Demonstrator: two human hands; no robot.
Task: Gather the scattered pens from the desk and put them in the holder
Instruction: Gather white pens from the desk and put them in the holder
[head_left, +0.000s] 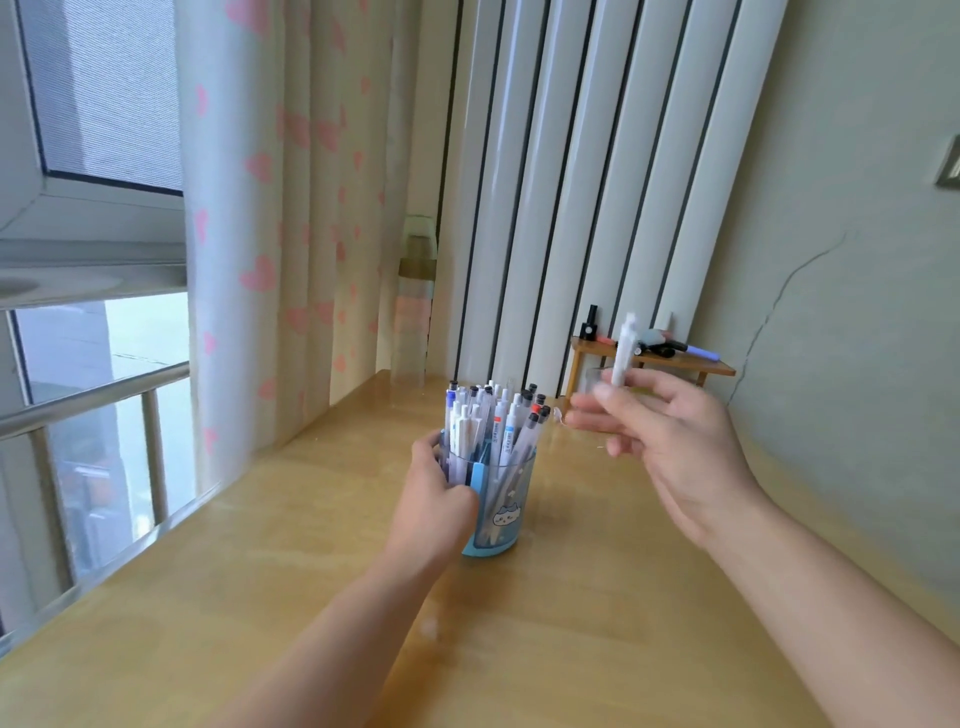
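At the centre of the frame stands the holder (501, 499), a translucent blue cup on the wooden desk (311, 597), already packed with upright pens (493, 415). The left hand (434, 499) wraps around its left wall, fingers curled against the plastic, bracing it. Right of centre, the right hand (670, 447) is raised above the desk, pinching a white pen (623, 351) between thumb and fingertips near its lower end, with the clicker end pointing up; motion blur smears the pen, so just where the fingers sit is hard to say.

A pen like this is light and stiff with a smooth plastic barrel, so it probably needs only a mild pinch at mid-barrel, though it could slip or pivot if held too near one end. With the cup this crowded, it will likely have to be threaded tip-down into a gap, and the bracing hand should keep the light holder from tipping. No loose pens show on the visible desk; a small shelf (675, 364) at right carries other items.
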